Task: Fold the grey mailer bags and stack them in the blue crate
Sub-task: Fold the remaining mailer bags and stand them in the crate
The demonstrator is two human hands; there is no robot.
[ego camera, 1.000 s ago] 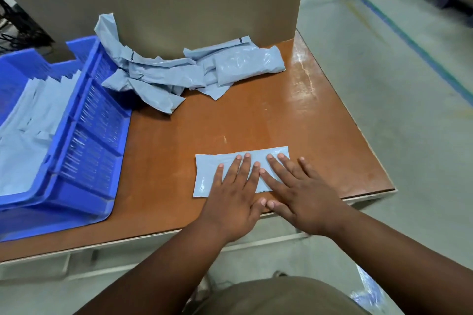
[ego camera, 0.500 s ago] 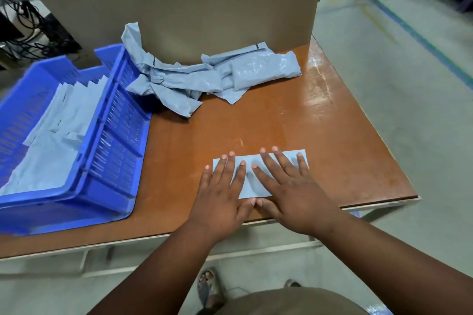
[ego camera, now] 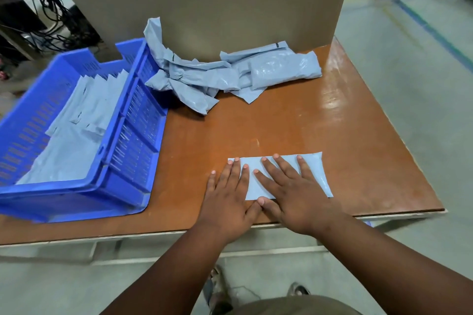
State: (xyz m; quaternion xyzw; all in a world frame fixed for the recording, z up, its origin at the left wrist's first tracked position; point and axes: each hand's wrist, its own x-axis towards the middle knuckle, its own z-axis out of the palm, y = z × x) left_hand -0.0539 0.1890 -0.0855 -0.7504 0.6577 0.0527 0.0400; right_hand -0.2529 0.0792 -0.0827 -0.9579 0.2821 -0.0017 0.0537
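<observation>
Folded grey mailer bag (ego camera: 311,174) lies flat near the surface (ego camera: 320,120) front edge, at about 5 o'clock. Left hand (ego camera: 226,202) and right hand (ego camera: 291,197) press it with straight, released fingers. Blue crate (ego camera: 133,123) at 9 o'clock holds folded bags (ego camera: 76,135); crumpled bags (ego camera: 230,77) lie at 12.

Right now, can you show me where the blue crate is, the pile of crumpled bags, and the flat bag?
blue crate (ego camera: 133,135), head view, on its slatted right wall.
pile of crumpled bags (ego camera: 204,77), head view, on a bag in the middle.
flat bag (ego camera: 316,171), head view, on its bare right end.
</observation>
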